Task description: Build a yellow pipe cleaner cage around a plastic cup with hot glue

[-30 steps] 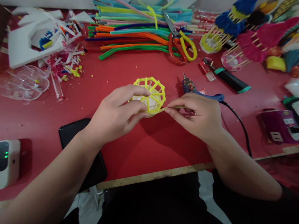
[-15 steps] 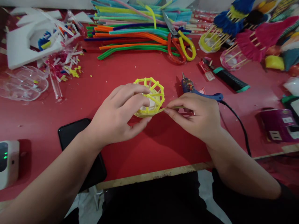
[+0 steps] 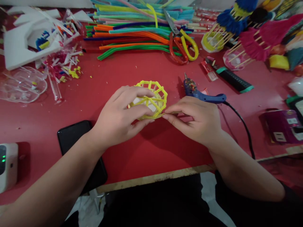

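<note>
Evidently well advanced, a yellow openwork frame (image 3: 156,103) sits near the middle of our red desk (image 3: 137,157), its ring and crossing spokes already joined. Our left hand's grip (image 3: 123,113) is closed on its side; our right hand's grip (image 3: 199,116) pinches a thin strip (image 3: 160,115) at the near rim, seemingly not yet fully laid. Beyond are a blue glue gun (image 3: 203,96), scissors (image 3: 175,30) and pipe cleaners (image 3: 132,35); at far right stands a more finished-looking pink model (image 3: 257,44).
</note>
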The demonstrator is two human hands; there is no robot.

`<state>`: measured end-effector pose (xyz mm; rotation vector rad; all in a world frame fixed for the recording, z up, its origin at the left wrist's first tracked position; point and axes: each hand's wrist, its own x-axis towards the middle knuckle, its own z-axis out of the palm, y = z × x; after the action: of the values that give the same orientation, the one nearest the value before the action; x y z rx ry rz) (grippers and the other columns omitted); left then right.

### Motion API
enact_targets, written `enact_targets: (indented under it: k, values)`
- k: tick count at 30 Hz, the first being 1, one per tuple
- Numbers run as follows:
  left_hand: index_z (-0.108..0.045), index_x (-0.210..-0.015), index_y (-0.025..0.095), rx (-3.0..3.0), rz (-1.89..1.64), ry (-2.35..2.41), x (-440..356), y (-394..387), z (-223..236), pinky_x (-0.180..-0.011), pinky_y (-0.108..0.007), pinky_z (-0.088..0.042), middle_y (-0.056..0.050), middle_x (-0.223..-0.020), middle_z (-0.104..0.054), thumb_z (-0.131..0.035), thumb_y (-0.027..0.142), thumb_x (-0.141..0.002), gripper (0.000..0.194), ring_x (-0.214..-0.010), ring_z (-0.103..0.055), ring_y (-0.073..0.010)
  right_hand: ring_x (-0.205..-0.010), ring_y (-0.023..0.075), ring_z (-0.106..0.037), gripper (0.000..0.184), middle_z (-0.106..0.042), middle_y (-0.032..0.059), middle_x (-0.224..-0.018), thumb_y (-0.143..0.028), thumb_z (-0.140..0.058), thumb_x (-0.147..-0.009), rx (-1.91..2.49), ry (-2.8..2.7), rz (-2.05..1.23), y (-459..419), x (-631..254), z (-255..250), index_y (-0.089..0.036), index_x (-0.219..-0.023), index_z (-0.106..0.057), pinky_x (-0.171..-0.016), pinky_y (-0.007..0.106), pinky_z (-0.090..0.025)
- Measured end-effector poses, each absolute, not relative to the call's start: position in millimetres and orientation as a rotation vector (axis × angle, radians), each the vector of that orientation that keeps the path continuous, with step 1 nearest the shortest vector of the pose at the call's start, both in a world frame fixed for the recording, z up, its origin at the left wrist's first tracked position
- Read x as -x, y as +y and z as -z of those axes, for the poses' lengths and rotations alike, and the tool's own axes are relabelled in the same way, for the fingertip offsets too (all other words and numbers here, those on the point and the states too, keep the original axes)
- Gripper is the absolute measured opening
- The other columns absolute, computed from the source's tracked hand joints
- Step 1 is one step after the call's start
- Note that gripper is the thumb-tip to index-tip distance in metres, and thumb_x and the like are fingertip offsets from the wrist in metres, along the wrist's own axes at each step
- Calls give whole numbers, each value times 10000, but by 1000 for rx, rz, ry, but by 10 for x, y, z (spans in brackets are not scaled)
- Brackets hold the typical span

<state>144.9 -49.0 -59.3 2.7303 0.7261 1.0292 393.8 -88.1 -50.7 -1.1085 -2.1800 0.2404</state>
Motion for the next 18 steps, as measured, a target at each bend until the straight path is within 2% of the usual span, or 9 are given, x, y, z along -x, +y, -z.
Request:
enact_targets:
  k: [8,11,15,18]
  values:
    - [-668,-969,298,-2662,-969,759,-1456,-511,547,-1015,-505,-610,-81,-1344,-693,-691,237,-964,64,-1236,-683,-272,-707,144,-701,56,-767,-18,-783,-239,-704,-956,1127,-2173,-256,-886,-3941,505,-261,-916,-737,-666,280,-562]
    - [-651,-1001,284,-2681,-943,765,-1446,-518,540,-997,-519,-614,-112,-1343,-691,-696,270,-970,57,-1228,-682,-282,-707,144,-702,49,-766,-13,-785,-226,-709,-952,1123,-2172,-255,-885,-3937,507,-253,-918,-733,-659,277,-560]
    - [-638,-1086,204,-2711,-989,672,-1437,-499,551,-970,-557,-609,-208,-1311,-696,-791,392,-912,298,-1186,-696,-338,-720,153,-718,41,-775,-9,-798,-238,-712,-951,1118,-2169,-244,-879,-3941,510,-256,-919,-730,-661,283,-567]
    - [-656,-1121,203,-2728,-1049,687,-1440,-477,554,-987,-569,-589,-194,-1308,-710,-823,468,-870,402,-1153,-700,-345,-719,151,-720,42,-780,-9,-806,-240,-707,-952,1120,-2161,-231,-879,-3946,513,-257,-922,-730,-650,281,-568]
